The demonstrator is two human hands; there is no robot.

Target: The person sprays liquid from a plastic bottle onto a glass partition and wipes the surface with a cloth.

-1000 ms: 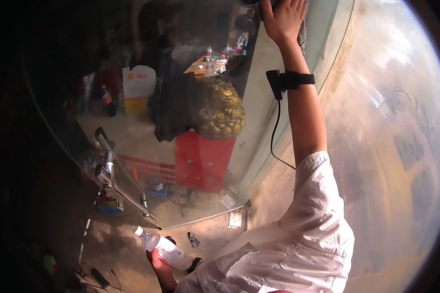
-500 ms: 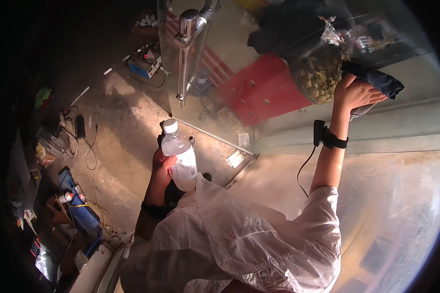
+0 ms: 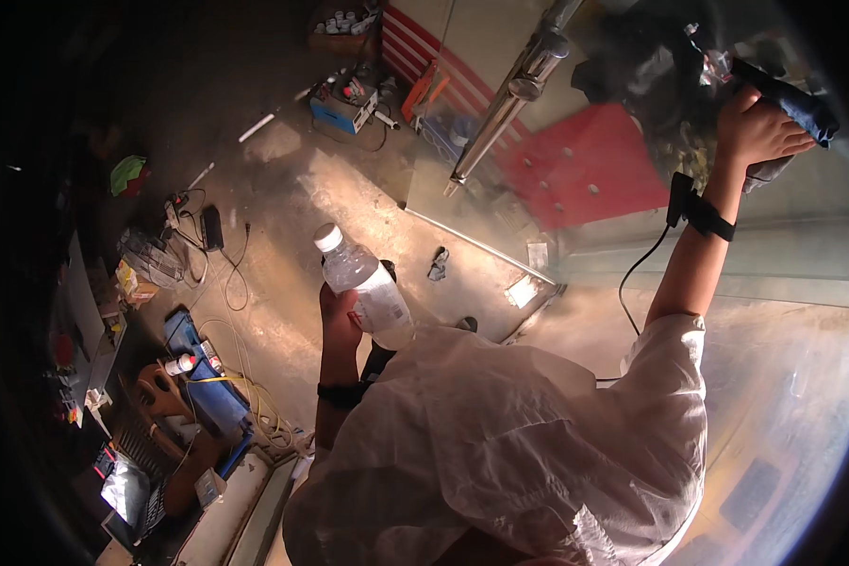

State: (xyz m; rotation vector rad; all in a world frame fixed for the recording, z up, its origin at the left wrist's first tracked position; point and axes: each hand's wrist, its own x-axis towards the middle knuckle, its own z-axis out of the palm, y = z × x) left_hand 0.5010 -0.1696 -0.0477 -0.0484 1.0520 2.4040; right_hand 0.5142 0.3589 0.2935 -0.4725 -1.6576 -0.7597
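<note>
My left hand [image 3: 340, 316] is wrapped round a clear plastic bottle [image 3: 363, 291] with a white cap and a pale label. The bottle leans, its cap tipped to the upper left, in front of my white shirt. My right arm stretches to the far right. There my right hand [image 3: 762, 132] holds a dark blue cloth [image 3: 794, 106] against a glass pane [image 3: 623, 250]; the cloth sticks out beyond my fingers, and part of it hangs below the palm. The fingertips partly overlap the cloth. Black bands circle both my wrists.
A metal door handle [image 3: 511, 102] rises on the glass, with a red panel [image 3: 585, 168] and dark bags [image 3: 632, 71] behind it. On the floor are a blue box [image 3: 344, 108], a black power adapter [image 3: 211, 228] with cables, and a blue case [image 3: 208, 373]. A laptop [image 3: 141, 495] sits lower left.
The view has turned, so the scene sits further right. My right hand with the cloth has moved up and away along the glass. The bottle in my left hand tilts more.
</note>
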